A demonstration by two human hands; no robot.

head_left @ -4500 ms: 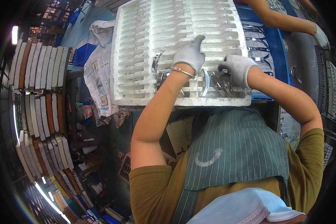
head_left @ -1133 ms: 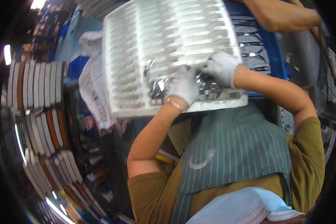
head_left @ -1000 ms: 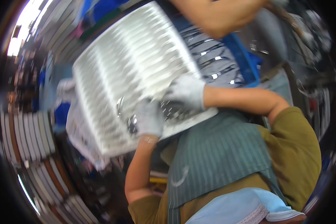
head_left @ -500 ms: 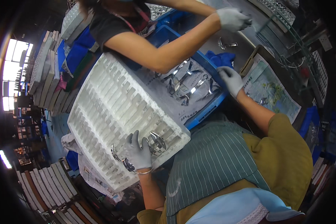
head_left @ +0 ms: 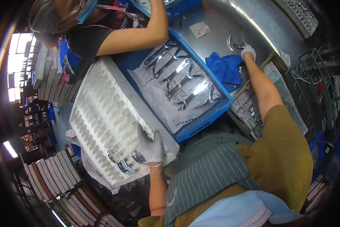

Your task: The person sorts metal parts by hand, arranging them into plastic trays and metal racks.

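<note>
Lying on the metal table (head_left: 215, 19) at two o'clock: a curved shiny piece (head_left: 229, 43) and a second shiny piece (head_left: 238, 46), both at ten o'clock from the gloved right hand (head_left: 248, 52), the second right at the fingertips. Cannot tell whether pinching it or merely touching.

At seven o'clock, set into the slotted white tray (head_left: 139, 104): three curved metal parts (head_left: 124, 165), at eight to nine o'clock from the gloved left hand (head_left: 151, 147), the nearest close against its outer edge. Left thumb spread wide from the fingers.

Red handwriting on a pale note (head_left: 199, 30), at ten o'clock from the right hand. Dark printed characters on the newspaper (head_left: 164, 113) lining the blue crate (head_left: 204, 123), beneath long shiny parts (head_left: 183, 66); finer print too small to read.

Right arm extended toward eleven o'clock, left forearm toward twelve, back of hand up.

Bent at eleven o'clock, a co-worker's arm (head_left: 134, 39).
</note>
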